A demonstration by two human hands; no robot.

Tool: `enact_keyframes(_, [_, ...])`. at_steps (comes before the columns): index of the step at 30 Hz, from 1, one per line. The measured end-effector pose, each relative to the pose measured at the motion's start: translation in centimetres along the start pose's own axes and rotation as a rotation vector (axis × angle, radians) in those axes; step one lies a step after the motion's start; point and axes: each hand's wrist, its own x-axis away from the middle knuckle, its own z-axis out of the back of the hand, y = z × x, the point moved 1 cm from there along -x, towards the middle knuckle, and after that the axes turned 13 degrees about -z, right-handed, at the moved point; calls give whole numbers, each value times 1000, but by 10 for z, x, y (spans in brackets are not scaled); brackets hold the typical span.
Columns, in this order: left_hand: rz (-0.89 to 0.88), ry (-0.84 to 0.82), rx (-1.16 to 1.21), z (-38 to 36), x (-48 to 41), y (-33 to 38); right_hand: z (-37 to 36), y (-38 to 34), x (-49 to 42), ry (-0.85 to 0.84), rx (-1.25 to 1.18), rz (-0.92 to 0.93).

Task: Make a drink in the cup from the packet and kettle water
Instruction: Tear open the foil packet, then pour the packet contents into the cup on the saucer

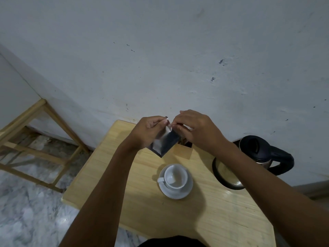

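Observation:
A dark packet (pixel 166 142) with a silvery inside hangs above the far part of the wooden table (pixel 146 204). My left hand (pixel 148 130) and my right hand (pixel 194 128) both pinch its top edge, fingertips close together. Below the packet, nearer to me, a white cup (pixel 175 176) stands upright on a white saucer (pixel 185 192), handle to the left; it looks empty. A steel kettle (pixel 229 172) with a black lid and handle stands at the table's right edge, partly hidden behind my right forearm.
A small wooden box (pixel 183 150) sits on the table behind the packet. The pale wall (pixel 178 59) rises right behind the table. A wooden frame stand (pixel 41 139) is on the marble floor to the left.

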Motion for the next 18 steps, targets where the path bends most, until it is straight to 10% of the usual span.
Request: enact_keyframes(18, [147, 239, 144, 4, 20, -57, -18, -9, 85, 214, -391, -536])
